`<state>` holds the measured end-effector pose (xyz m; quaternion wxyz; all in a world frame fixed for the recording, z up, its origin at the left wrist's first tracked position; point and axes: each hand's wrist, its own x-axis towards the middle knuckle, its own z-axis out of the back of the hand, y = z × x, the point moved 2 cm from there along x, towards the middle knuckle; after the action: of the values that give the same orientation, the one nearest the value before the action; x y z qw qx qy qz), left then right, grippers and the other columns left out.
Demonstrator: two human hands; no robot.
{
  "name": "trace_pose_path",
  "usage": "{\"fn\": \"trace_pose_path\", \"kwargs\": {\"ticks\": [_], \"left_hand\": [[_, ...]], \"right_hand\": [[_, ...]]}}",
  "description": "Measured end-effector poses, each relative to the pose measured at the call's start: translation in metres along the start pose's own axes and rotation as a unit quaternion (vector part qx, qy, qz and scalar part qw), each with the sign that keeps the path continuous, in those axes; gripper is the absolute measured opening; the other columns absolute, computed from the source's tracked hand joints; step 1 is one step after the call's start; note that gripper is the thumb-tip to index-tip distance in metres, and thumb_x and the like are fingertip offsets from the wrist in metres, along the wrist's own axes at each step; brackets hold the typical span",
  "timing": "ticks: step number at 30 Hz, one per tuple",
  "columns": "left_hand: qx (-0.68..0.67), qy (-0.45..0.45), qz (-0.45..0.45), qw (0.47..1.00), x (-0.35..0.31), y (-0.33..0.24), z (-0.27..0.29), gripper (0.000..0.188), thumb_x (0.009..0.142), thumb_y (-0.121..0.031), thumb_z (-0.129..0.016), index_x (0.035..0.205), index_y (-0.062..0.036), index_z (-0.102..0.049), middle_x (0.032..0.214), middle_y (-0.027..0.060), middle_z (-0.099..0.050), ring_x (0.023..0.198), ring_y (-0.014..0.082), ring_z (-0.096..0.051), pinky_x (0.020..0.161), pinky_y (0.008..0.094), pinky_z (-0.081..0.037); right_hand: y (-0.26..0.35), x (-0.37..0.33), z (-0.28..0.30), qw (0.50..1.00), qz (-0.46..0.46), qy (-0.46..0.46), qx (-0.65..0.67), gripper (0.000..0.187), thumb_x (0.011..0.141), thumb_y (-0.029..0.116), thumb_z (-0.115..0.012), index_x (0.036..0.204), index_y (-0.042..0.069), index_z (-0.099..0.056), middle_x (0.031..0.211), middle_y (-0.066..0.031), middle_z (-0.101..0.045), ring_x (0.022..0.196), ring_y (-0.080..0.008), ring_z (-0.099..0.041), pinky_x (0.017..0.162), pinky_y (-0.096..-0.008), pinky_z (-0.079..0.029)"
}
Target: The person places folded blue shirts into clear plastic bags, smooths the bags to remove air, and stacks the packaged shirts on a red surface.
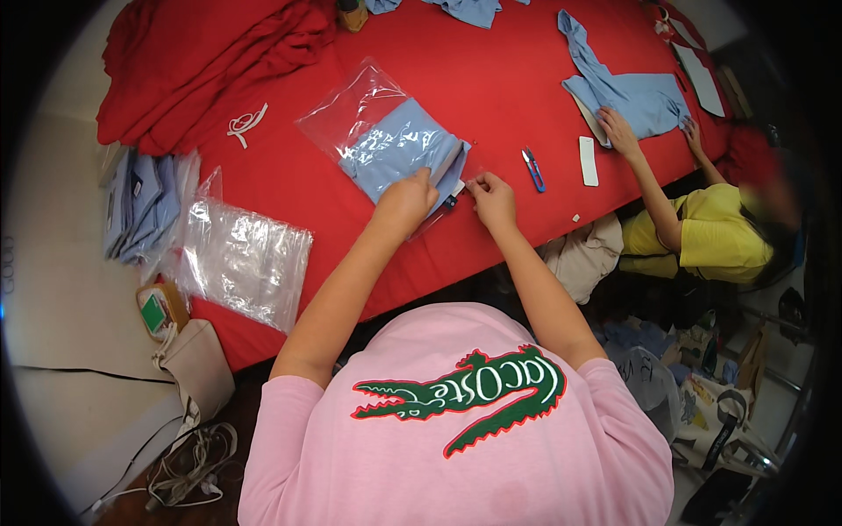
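Observation:
A folded light blue shirt (390,149) lies on the red-covered table, mostly inside a clear plastic bag (361,95). The bag's loose transparent end spreads toward the far left. My left hand (406,205) is closed on the shirt's near edge, its fingers partly hidden from above. Just to its right, my right hand (494,202) pinches the edge of the clear bag beside the shirt's right corner. Between the two hands a small dark tag (451,202) shows at the shirt's edge.
Flat clear bags (250,254) lie at the left, near folded blue garments (145,202). Red cloth (210,66) is heaped at the far left. Thread snips (533,170) and a white phone-shaped object (588,161) lie rightward. A co-worker in yellow (724,228) handles another blue shirt (636,96).

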<state>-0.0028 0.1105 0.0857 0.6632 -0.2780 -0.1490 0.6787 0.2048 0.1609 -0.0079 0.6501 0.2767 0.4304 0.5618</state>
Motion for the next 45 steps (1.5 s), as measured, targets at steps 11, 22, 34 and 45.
{"fn": "trace_pose_path", "kwargs": {"ticks": [11, 22, 34, 45], "left_hand": [[0.201, -0.118, -0.087, 0.968, -0.003, -0.017, -0.039, 0.096, 0.076, -0.029, -0.090, 0.160, -0.0165, -0.045, 0.170, 0.0197, -0.033, 0.160, 0.0449, -0.026, 0.126, 0.0734, -0.016], [0.188, -0.126, -0.075, 0.971, 0.033, 0.007, -0.014, 0.110, 0.071, -0.046, -0.095, 0.163, -0.0166, -0.042, 0.174, 0.0207, -0.026, 0.162, 0.0427, -0.023, 0.125, 0.0744, -0.015], [0.313, -0.207, -0.059, 0.925, 0.078, 0.031, -0.032, 0.089, 0.081, -0.025, -0.088, 0.159, -0.0183, -0.046, 0.167, 0.0141, -0.041, 0.154, 0.0383, -0.041, 0.127, 0.0666, -0.025], [0.149, 0.010, -0.216, 0.965, -0.037, 0.023, -0.044, 0.082, 0.092, -0.025, -0.077, 0.165, -0.0206, -0.040, 0.179, 0.0148, -0.019, 0.164, 0.0355, -0.023, 0.130, 0.0588, -0.024]], "right_hand": [[0.003, -0.038, 0.008, 0.968, -0.072, 0.080, 0.229, 0.008, 0.098, 0.007, -0.069, 0.097, -0.001, -0.072, 0.081, -0.0041, -0.069, 0.069, -0.0100, -0.062, 0.065, -0.0249, -0.050], [-0.013, -0.082, 0.011, 0.948, -0.101, 0.106, 0.282, 0.009, 0.097, 0.007, -0.071, 0.093, -0.001, -0.071, 0.079, -0.0042, -0.068, 0.069, -0.0096, -0.062, 0.064, -0.0243, -0.049], [-0.013, -0.116, 0.016, 0.937, -0.099, 0.129, 0.310, 0.008, 0.098, 0.008, -0.071, 0.098, 0.000, -0.071, 0.083, -0.0043, -0.069, 0.072, -0.0103, -0.063, 0.068, -0.0249, -0.051], [-0.030, -0.131, 0.070, 0.931, -0.162, 0.322, 0.054, 0.034, 0.103, 0.029, -0.071, 0.088, -0.002, -0.073, 0.079, -0.0064, -0.075, 0.069, -0.0123, -0.070, 0.063, -0.0276, -0.055]]}}
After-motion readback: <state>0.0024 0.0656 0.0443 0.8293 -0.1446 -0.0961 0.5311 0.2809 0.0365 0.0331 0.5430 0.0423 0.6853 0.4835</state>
